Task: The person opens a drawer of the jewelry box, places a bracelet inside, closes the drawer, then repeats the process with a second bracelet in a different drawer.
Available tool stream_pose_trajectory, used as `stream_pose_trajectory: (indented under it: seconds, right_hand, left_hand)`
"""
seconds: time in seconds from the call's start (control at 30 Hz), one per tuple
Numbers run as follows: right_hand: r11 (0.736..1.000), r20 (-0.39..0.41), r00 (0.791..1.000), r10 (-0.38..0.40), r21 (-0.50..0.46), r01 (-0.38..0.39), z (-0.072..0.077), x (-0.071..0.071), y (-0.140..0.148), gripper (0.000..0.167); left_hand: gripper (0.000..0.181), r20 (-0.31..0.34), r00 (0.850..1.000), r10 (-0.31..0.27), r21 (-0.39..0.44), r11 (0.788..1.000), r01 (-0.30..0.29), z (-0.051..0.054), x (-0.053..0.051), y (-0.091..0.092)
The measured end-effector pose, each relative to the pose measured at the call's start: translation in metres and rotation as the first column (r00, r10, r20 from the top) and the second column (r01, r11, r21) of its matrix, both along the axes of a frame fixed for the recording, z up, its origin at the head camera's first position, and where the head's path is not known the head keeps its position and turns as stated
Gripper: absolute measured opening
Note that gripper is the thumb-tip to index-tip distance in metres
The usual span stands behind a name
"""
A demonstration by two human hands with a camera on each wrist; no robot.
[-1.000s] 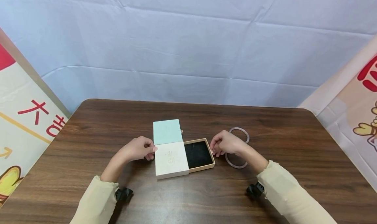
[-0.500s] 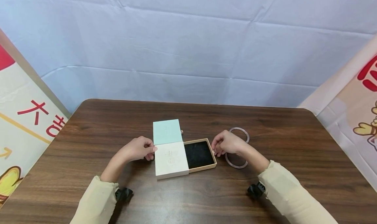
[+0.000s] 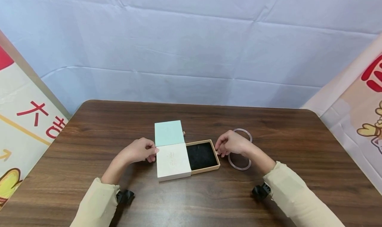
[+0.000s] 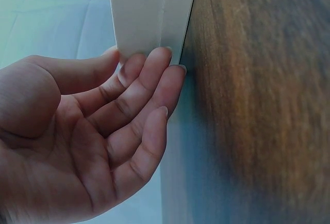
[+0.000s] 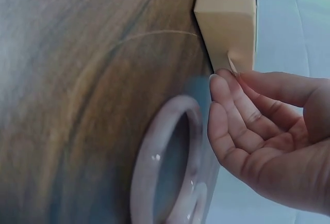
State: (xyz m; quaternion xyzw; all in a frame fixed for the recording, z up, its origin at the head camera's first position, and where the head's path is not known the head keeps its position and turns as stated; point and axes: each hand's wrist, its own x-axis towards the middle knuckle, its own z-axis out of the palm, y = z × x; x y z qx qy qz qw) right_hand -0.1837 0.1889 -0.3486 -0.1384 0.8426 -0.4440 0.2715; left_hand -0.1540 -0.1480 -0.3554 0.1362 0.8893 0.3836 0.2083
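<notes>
A white box sleeve point(image 3: 173, 161) lies on the table with its tan drawer point(image 3: 206, 169) pulled out to the right, showing a black lining point(image 3: 202, 156). The left hand point(image 3: 139, 151) rests its fingertips and thumb against the sleeve's left side; in the left wrist view that hand point(image 4: 98, 126) touches the white side point(image 4: 147, 12). At the drawer's right end, the right hand point(image 3: 232, 143) pinches a small pull tab, and the right wrist view shows the tab point(image 5: 232, 63) between thumb and fingers of the hand point(image 5: 273, 131).
A mint-green box point(image 3: 168, 133) with a small tab on its right adjoins the sleeve's far side. Two pale rings point(image 3: 242, 168) lie beneath and beside the right forearm, one nearer and one farther. Behind the wooden table point(image 3: 119, 117) hangs a pale cloth point(image 3: 185, 47).
The drawer has slid slightly farther right out of the white sleeve, with the right hand moving along at its tab. The left hand has stayed in place.
</notes>
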Motion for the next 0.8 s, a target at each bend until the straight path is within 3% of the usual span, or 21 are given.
stream_pose_trajectory:
  seconds: [0.43,0.8]
  right_hand:
    - [0.997,-0.040,0.996,-0.076,0.021,0.076,0.011,-0.006,0.029,0.013]
    - [0.983,-0.073,0.988,-0.138,0.108,0.146,0.008,-0.003,0.059,0.015]
  left_hand:
    - [0.024,0.012,1.000,-0.003,0.017,1.000,0.003,0.001,0.000,0.000]
    - [0.025,0.012,1.000,-0.004,0.011,1.000,0.004,0.001,0.001,0.000]
